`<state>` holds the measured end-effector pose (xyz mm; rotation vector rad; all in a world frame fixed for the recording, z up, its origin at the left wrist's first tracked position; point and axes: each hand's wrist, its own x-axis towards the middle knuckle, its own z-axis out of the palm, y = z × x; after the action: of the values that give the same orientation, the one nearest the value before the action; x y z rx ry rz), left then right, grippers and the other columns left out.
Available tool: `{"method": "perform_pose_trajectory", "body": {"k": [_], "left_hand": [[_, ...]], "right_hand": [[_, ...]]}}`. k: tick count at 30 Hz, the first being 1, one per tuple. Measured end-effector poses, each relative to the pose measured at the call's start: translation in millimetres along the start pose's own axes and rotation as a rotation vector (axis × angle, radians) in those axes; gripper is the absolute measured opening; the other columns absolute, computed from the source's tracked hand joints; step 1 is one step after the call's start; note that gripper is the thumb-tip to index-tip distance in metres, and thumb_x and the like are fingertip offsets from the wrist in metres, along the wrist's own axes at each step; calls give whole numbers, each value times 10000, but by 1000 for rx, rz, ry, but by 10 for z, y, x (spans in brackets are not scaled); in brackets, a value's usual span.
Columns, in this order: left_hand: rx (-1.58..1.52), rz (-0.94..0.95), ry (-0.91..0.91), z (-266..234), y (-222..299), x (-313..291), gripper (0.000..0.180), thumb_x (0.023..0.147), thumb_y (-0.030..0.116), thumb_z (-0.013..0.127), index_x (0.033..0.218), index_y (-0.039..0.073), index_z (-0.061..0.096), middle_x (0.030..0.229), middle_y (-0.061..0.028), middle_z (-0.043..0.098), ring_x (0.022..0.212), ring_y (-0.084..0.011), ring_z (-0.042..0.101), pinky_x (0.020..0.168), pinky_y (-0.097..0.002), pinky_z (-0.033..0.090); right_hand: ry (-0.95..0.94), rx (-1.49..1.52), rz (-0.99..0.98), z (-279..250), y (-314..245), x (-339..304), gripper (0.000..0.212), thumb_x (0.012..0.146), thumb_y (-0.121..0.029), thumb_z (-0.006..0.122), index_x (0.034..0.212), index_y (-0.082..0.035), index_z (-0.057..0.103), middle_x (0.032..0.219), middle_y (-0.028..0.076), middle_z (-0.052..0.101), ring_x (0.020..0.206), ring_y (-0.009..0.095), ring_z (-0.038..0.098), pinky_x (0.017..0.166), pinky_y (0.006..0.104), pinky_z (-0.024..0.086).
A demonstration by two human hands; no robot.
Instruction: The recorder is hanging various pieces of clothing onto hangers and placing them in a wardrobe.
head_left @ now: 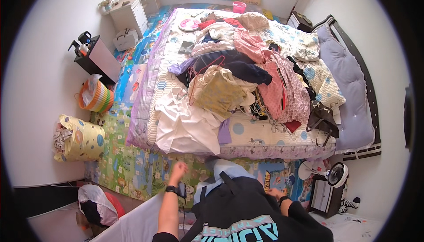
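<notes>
Hovering off the quilted cream bed (269, 137), your left hand (179, 171) is loosely curled, empty; right hand (274, 193), can't tell. Crumpled white cloth (185, 127) sits near-left, probably for reach.

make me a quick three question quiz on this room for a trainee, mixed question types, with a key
1. Multiple choice: what colour is the small bucket near the far edge of the bed?
A. green
B. pink
C. black

2. True or false: the left hand is gripping the white cloth on the bed.

3. Fill in the blank: the patterned yellow bin stands to the ____ of the bed in the picture.

Key:
1. B, pink.
2. False; the left hand is apart from the white cloth, seen against the floor mat.
3. left
</notes>
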<state>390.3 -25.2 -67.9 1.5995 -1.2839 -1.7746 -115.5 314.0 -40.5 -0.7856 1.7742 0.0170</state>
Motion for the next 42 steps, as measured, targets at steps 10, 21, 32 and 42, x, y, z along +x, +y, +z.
{"method": "perform_pose_trajectory", "body": {"k": [10, 21, 32, 42], "left_hand": [[61, -395, 135, 352, -940, -1506, 205, 910, 109, 464, 975, 7, 630, 827, -114, 676, 652, -172, 629, 533, -280, 476], [34, -286, 219, 751, 388, -483, 196, 942, 166, 478, 943, 13, 600, 755, -60, 637, 615, -125, 570, 550, -283, 458], [-50, -476, 351, 1004, 1078, -831, 176, 958, 123, 472, 980, 4, 600, 831, -63, 650, 690, -113, 590, 627, -237, 474], [26, -689, 487, 1700, 699, -2189, 217, 932, 145, 518, 1021, -39, 591, 864, -62, 622, 808, -132, 559, 720, -265, 451]], "right_hand": [[13, -27, -144, -606, -1095, 881, 299, 855, -256, 538, 939, 1, 665, 798, 139, 685, 722, 225, 667, 676, 353, 516], [91, -58, -543, -1889, -3372, 2587, 266, 879, -211, 521, 943, 28, 619, 768, 139, 667, 665, 232, 637, 627, 361, 508], [738, -468, -1102, -2766, -5507, 3159, 193, 744, -107, 575, 919, -26, 569, 940, 191, 548, 896, 377, 548, 758, 486, 447], [578, -729, -792, -3014, -6000, 3911, 277, 891, -303, 462, 925, -52, 576, 900, 189, 682, 833, 368, 651, 796, 534, 436]]}}
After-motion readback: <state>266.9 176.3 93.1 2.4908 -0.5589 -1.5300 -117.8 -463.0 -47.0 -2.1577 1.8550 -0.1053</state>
